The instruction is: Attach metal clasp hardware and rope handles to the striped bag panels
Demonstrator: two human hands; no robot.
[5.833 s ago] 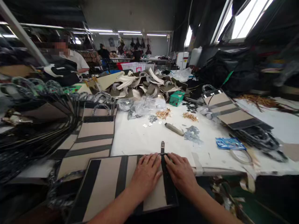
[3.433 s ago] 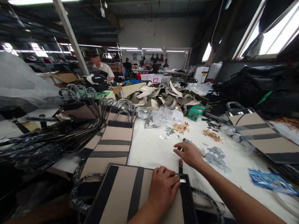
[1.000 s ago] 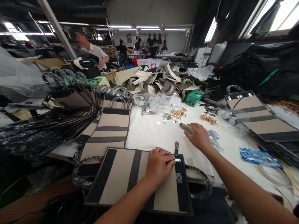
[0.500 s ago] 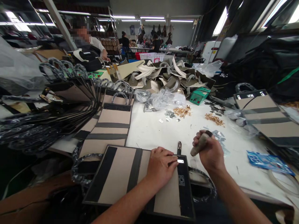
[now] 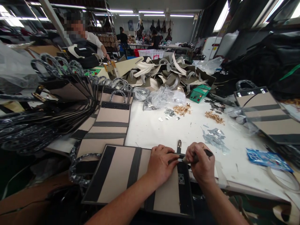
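Note:
A beige and black bag panel (image 5: 122, 175) lies flat at the table's front edge. My left hand (image 5: 161, 164) rests palm down on it with fingers stretched out; the thumb and forefinger tips touch the black strip beside a small shiny metal plate (image 5: 180, 160). My right hand (image 5: 201, 161) is closed round a short greyish hand tool (image 5: 193, 158), dark at its back end. The tool's tapered tip points at that plate. Lower on the strip sits a square metal plate with holes (image 5: 181, 178). A dark strap tab with a metal end (image 5: 179, 145) sticks out beyond the panel.
Several bag panels with wrapped handles (image 5: 112, 115) are stacked at left. Brass fasteners (image 5: 214, 117), grey metal strips (image 5: 215, 139), a green box (image 5: 200, 93) and a blue packet (image 5: 268, 160) lie on the white table (image 5: 154, 131). A co-worker (image 5: 95, 40) is at the far left.
My right hand has turned and moved left and down, bringing the tool's tip to the metal plate. My left hand keeps its place on the panel. The view has shifted slightly.

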